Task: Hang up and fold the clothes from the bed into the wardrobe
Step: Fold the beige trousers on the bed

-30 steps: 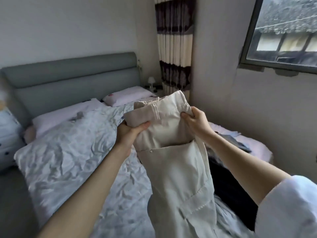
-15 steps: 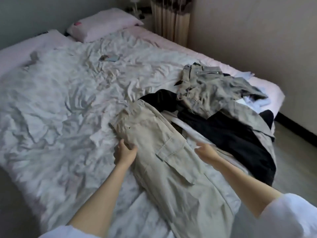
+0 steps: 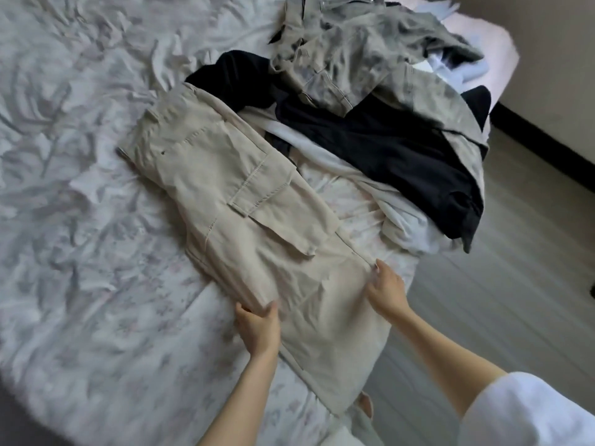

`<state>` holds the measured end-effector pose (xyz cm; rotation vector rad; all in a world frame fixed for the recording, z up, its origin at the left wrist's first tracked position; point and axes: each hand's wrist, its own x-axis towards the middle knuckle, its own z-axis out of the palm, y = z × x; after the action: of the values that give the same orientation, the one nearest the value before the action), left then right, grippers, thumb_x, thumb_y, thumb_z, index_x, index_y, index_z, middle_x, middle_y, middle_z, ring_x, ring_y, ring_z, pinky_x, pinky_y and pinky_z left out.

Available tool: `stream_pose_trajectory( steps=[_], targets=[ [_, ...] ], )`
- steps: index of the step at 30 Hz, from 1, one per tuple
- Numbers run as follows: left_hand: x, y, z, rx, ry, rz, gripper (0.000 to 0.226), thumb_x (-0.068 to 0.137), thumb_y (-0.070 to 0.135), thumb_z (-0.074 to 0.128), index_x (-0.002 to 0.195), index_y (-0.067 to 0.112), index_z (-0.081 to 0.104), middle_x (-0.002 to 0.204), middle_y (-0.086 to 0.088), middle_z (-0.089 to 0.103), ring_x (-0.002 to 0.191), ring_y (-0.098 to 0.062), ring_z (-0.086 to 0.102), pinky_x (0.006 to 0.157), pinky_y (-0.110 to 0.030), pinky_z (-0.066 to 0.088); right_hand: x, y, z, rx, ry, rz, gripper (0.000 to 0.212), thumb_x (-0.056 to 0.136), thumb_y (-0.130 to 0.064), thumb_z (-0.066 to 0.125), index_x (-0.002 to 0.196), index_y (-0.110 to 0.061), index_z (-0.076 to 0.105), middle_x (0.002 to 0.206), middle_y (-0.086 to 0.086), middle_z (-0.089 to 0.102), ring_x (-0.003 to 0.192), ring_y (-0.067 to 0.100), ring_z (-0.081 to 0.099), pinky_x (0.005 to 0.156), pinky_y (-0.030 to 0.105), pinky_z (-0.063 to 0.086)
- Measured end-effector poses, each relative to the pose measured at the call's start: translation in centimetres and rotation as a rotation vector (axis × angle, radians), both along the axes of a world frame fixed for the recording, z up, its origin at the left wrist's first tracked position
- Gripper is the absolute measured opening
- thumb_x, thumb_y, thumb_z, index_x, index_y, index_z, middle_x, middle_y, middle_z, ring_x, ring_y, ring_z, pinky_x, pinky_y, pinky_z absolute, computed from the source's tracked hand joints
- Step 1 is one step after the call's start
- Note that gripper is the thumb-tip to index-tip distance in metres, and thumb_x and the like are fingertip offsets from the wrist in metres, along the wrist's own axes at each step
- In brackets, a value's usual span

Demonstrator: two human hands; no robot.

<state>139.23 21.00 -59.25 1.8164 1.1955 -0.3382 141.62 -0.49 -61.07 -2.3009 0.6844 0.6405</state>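
Beige trousers (image 3: 244,201): now flat on the bed (image 3: 80,220), doubled leg over leg, waistband away from the person, cuffs hanging past the near bed edge; a second ago they were held up in the air by the waistband
Change: both hands have gone from the waist, down the legs, to about the knee; the view has dropped from the headboard to the bedclothes
Left hand (image 3: 259,326): at the left edge of the legs, thumb on top and fingers tucked under the cloth, pinching the edge
Right hand (image 3: 386,292): on the right seam, fingers curved against the cloth; whether it grips or only presses, I cannot tell
Pile (image 3: 370,101): black garment, grey-green jacket and white pieces heaped just beyond and right of the trousers, the black one touching the waistband; none of them sorted yet
Meaning for the task: laying-out looks finished and the folding step is in hand; likely next is lifting the lower legs up toward the waistband
Risk: the cuffs hang free off the bed, so the two layers may slip apart as they are brought up
Progress: early; one garment half folded, the pile untouched, wardrobe not in view
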Motion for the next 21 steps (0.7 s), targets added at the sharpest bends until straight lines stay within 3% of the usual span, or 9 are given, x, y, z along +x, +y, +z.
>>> stream_pose_trajectory(
  steps=[2,4,6,9,13,16,19,21],
  targets=[
    [-1.6,-1.2,-0.9,0.031,-0.004,0.065,0.052,0.083,0.017,0.065,0.126,-0.004,0.044,0.122,-0.024,0.054,0.111,-0.037,0.051,0.093,-0.043,0.043,-0.7,-1.8,-1.3,0.072,0.06,-0.051,0.047,0.089,-0.013,0.043,0.136,-0.008,0.039,0.132,0.013,0.051,0.12,0.03,0.047,0.098,0.036,0.037],
    [-2.3,-2.0,-1.1,0.061,-0.025,0.126,0.036,0.085,0.019,0.063,0.111,-0.004,0.053,0.112,-0.021,0.06,0.101,-0.037,0.056,0.085,-0.041,0.046,-1.1,-3.0,-2.0,0.093,0.068,-0.016,0.029,0.093,-0.018,0.043,0.117,-0.005,0.051,0.116,0.013,0.059,0.097,0.025,0.053,0.077,0.031,0.037],
    [-3.1,-2.7,-1.4,0.109,-0.029,0.129,0.028,0.086,0.02,0.061,0.103,-0.001,0.059,0.108,-0.02,0.061,0.098,-0.035,0.057,0.084,-0.04,0.046,-2.1,-3.8,-2.7,0.077,0.07,0.035,0.016,0.092,-0.019,0.045,0.099,-0.006,0.051,0.099,0.012,0.059,0.084,0.023,0.049,0.069,0.03,0.033],
    [-4.9,-3.1,-1.6,0.168,-0.007,0.082,0.024,0.087,0.021,0.059,0.102,0.002,0.063,0.111,-0.018,0.059,0.102,-0.034,0.055,0.087,-0.039,0.046,-4.0,-4.7,-3.1,0.064,0.117,0.098,0.009,0.089,-0.02,0.044,0.092,-0.012,0.044,0.089,0.004,0.054,0.084,0.026,0.05,0.074,0.036,0.036],
    [-7.0,-4.5,-1.6,0.084,0.097,0.054,0.038,0.085,0.025,0.063,0.107,-0.005,0.056,0.107,-0.024,0.063,0.097,-0.04,0.058,0.082,-0.042,0.047,-5.9,-5.9,-3.1,-0.004,0.151,0.178,0.012,0.09,-0.024,0.04,0.081,-0.016,0.037,0.084,0.004,0.05,0.083,0.025,0.047,0.076,0.039,0.033],
    [-7.8,-5.5,-2.1,-0.012,0.1,0.079,0.049,0.083,0.028,0.066,0.12,0.001,0.048,0.118,-0.017,0.058,0.104,-0.036,0.056,0.093,-0.04,0.044,-6.2,-7.1,-2.9,-0.037,0.158,0.24,0.02,0.092,-0.025,0.037,0.073,-0.019,0.034,0.086,0.005,0.049,0.087,0.027,0.05,0.077,0.038,0.033],
    [-9.0,-6.5,-2.8,-0.178,0.089,0.065,0.04,0.083,0.025,0.066,0.114,0.001,0.054,0.114,-0.017,0.062,0.101,-0.033,0.06,0.092,-0.045,0.048,-6.6,-8.6,-2.6,-0.106,0.139,0.278,0.02,0.094,-0.026,0.034,0.078,-0.016,0.038,0.094,0.009,0.056,0.094,0.031,0.054,0.079,0.039,0.035],
    [-10.1,-7.0,-3.1,-0.168,0.138,0.02,0.036,0.083,0.022,0.065,0.111,0.0,0.057,0.109,-0.015,0.064,0.099,-0.034,0.061,0.089,-0.048,0.05,-7.1,-9.5,-2.4,-0.228,0.123,0.273,0.02,0.095,-0.025,0.031,0.08,-0.015,0.04,0.099,0.009,0.06,0.091,0.03,0.053,0.087,0.041,0.032]
  ],
)
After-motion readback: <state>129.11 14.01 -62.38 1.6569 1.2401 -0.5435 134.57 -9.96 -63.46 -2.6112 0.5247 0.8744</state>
